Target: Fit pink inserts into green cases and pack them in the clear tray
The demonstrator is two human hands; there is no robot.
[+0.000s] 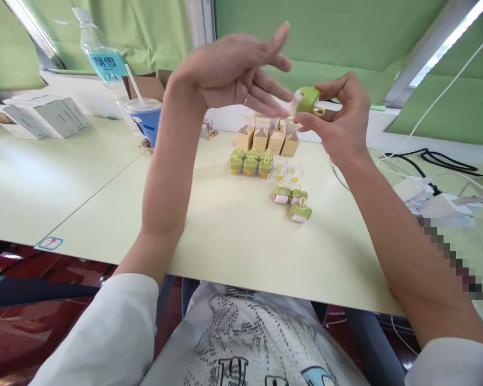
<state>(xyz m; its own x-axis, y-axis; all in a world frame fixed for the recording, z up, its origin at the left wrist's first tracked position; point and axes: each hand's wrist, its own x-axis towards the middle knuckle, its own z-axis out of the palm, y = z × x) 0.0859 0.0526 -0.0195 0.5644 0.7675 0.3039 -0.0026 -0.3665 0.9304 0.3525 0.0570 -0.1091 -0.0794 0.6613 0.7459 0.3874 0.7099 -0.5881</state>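
Right-hand fingers (325, 90) are clamped on a small green plastic piece with a white base and a yellow ring (307, 99). The thumb is underneath and the fingertips are over the top, pinching it by its edges up in the air, well above the desk. That edge grip looks chosen to leave the white end bare and turned toward the other hand, while the right hand (342, 120) curls in behind it. And there's the left hand (229, 69), raised just beside it, palm open, fingers (268, 102) spread apart and holding nothing. Their tips are blurred right at the white end, so I can't tell whether they touch it. Moving outward, down on the pale yellow-green desk (233, 236), three loose green-capped pieces with pink bases (293, 202) lie tipped over in a little huddle, the nearest items to the person and seemingly kept within easy reach. Behind them sits a tidy block of green pieces in clear plastic cases (249, 163), and just to its right are a few clear cases (285, 172) showing only a small yellow bit each. Behind those, a row of small tan cardboard boxes (265, 139) stands upright. The layout reads like batches kept apart by kind. Farther left stand a blue paper cup with a straw (147, 119), a clear water bottle with a blue label (102, 59) and a stack of white cartons (44, 115), all well apart from the pieces. Off to the right, white cables and adapters (426, 193) sprawl along the desk.
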